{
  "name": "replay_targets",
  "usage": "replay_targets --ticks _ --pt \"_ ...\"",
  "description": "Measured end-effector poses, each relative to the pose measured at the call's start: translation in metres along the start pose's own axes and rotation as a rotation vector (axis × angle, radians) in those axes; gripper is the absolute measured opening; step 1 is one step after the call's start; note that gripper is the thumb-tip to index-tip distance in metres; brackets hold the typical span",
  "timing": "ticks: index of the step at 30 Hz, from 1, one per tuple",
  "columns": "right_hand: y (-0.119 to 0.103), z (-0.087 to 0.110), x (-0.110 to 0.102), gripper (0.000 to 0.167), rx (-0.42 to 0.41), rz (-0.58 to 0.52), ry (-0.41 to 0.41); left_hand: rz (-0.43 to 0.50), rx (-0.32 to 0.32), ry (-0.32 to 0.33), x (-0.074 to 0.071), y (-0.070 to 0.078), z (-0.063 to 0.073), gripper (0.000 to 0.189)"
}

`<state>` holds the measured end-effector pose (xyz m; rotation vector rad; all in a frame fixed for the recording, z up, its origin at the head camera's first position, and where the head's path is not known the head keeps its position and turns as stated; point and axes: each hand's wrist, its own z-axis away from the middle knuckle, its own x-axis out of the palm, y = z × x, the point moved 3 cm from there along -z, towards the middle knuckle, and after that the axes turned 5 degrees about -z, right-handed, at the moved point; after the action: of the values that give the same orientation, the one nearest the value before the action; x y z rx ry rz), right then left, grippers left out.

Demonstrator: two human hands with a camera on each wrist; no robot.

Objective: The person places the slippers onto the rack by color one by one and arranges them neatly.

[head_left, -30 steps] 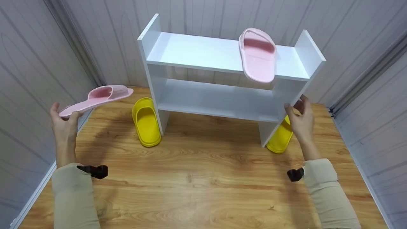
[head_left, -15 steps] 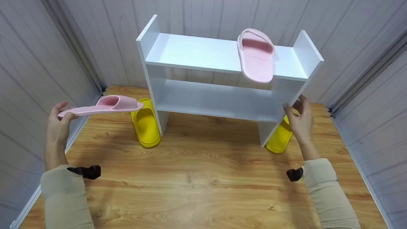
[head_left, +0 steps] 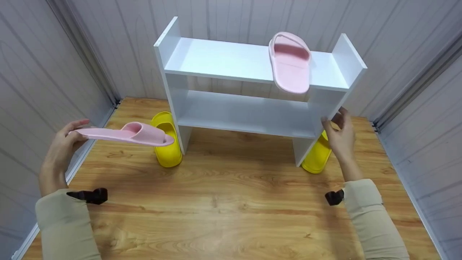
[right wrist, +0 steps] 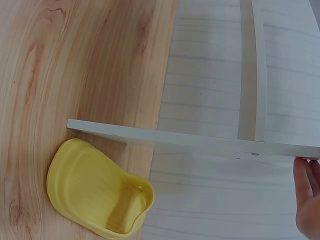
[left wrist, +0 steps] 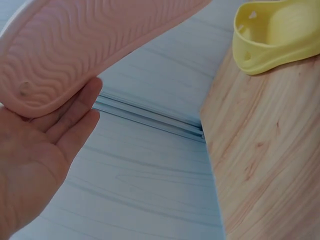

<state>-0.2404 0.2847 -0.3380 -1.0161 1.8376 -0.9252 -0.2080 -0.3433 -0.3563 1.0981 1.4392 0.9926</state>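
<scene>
Grips a pink slipper (head_left: 148, 134) by its heel end with the left hand (head_left: 61, 148), with the thumb above and fingers under the ridged sole. Swings its toe right and down: angled upward a second ago, dipping slightly now, and covering part of a yellow slipper (head_left: 169, 155) in the head view without visibly touching it. Holds it in the air, left of the white rack (head_left: 234, 77). Keeps the right hand (head_left: 343, 142) where it was, grasping the rack's right side panel (right wrist: 200, 141) near the front edge; seemingly steadying, not lifting. Leaves unmoved the other pink slipper (head_left: 291, 66) on the upper shelf (head_left: 216, 56), with toe toward the wall and heel jutting past the front edge, and another yellow slipper (head_left: 317, 157) on the wooden surface (head_left: 216, 216) beside that panel. Means, for the work in hand, a slipper nearly levelled and nearer the rack, but resting on no shelf.
</scene>
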Motion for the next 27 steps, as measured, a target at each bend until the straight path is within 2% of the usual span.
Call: replay_targets --ticks 3,7,18,24,27 --pt "0.000 0.000 0.000 0.050 -0.012 0.000 0.000 0.040 0.044 -0.088 0.003 0.002 0.000 0.040" --pt "0.000 -0.001 0.001 0.049 -0.022 -0.010 0.003 0.040 0.101 -0.174 0.009 0.006 -0.001 0.047" --pt "0.001 -0.001 0.001 0.049 -0.012 -0.032 0.007 0.182 0.197 -0.258 0.035 0.022 -0.005 0.051" --pt "0.001 0.000 0.000 0.049 -0.005 -0.023 0.003 0.241 0.281 -0.344 0.048 0.034 -0.009 0.052" --pt "0.002 0.000 0.001 0.049 -0.001 -0.022 0.001 0.242 0.300 -0.381 0.055 0.039 -0.011 0.051"
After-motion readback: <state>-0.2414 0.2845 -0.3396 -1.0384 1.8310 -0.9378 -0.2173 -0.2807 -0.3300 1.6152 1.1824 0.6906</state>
